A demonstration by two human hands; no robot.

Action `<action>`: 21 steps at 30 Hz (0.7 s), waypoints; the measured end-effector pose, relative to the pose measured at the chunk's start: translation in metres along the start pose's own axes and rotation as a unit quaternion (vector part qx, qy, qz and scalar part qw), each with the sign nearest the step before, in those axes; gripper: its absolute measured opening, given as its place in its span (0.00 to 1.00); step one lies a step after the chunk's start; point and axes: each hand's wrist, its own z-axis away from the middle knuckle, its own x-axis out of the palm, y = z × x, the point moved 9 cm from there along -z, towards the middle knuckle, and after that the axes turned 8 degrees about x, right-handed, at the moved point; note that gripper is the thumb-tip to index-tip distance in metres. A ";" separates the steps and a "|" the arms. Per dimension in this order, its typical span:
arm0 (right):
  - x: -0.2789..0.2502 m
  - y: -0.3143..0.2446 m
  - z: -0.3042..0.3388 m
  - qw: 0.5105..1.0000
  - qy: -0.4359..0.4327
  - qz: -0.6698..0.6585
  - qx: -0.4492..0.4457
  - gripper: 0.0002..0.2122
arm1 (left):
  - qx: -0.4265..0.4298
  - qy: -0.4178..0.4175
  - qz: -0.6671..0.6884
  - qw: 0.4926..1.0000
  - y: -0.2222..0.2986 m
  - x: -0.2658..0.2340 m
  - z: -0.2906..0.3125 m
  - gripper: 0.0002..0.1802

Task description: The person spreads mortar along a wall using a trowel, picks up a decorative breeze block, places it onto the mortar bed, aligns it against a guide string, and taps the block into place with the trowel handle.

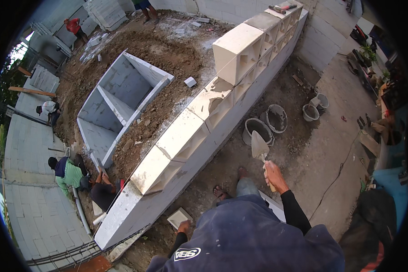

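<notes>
Fingers of the right hand (274, 177) are wrapped tight around the handle of a trowel (259, 146), whose flat blade points up near the grey buckets (258, 129). The left hand (183, 225) reaches down and grips the edge of a small pale block (178, 216), which sits low by the foot of the block wall (199, 131).

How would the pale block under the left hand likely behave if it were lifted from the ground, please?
The pale block looks rigid and masonry-like, so probably stiff and heavy. Its flat faces suggest it will not roll. The left hand grips only one edge, so it may tip or chip.
</notes>
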 end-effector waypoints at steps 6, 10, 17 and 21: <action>-0.123 0.145 0.029 0.969 0.180 -0.070 0.155 0.20 | 0.057 -0.045 -0.078 0.994 0.047 -0.019 -0.039 0.23; -0.171 0.159 0.024 0.965 0.225 0.016 0.134 0.21 | 0.012 0.025 0.281 0.959 0.027 -0.024 -0.079 0.29; -0.258 0.203 -0.075 0.925 0.263 0.184 0.203 0.22 | -0.189 0.111 0.395 0.892 0.151 -0.064 -0.134 0.28; -0.296 0.208 -0.177 0.927 0.219 0.242 0.186 0.21 | -0.153 0.053 0.236 0.958 0.239 -0.089 -0.185 0.10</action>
